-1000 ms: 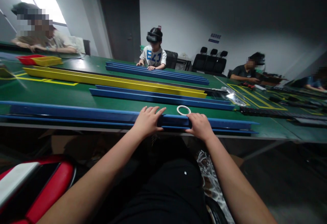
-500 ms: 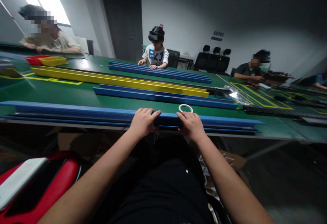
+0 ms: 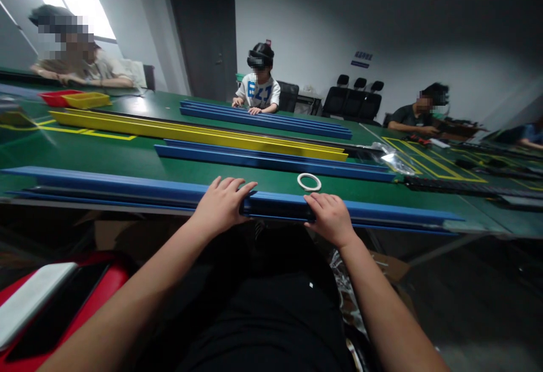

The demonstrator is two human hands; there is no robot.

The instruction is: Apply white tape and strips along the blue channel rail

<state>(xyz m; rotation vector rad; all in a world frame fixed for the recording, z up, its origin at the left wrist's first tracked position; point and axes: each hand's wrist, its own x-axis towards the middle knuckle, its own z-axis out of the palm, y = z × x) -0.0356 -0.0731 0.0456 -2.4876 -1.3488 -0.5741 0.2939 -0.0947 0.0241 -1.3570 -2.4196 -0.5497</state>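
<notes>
A long blue channel rail (image 3: pixel 275 205) lies along the near edge of the green table. My left hand (image 3: pixel 223 199) is wrapped round it left of the middle, fingers over the top and thumb toward the right. Farther right, my right hand (image 3: pixel 331 213) grips the same rail, its fingertips on the upper edge. A stretch of rail shows between the two hands. Just behind the right hand, a white ring (image 3: pixel 309 182) lies flat on the table, apart from the fingers. The undersides of both grips are hidden.
Beyond lie a second blue rail (image 3: pixel 271 161), a yellow rail (image 3: pixel 199 134) and more blue rails (image 3: pixel 263 119). A clear plastic bag (image 3: pixel 394 160) rests at right, red (image 3: pixel 57 98) and yellow trays (image 3: pixel 87 100) at far left. Several people sit around the table.
The near blue rail has shifted to the right. My hands are farther apart: the left has slid left along the rail, and the right has moved right and slightly nearer.
</notes>
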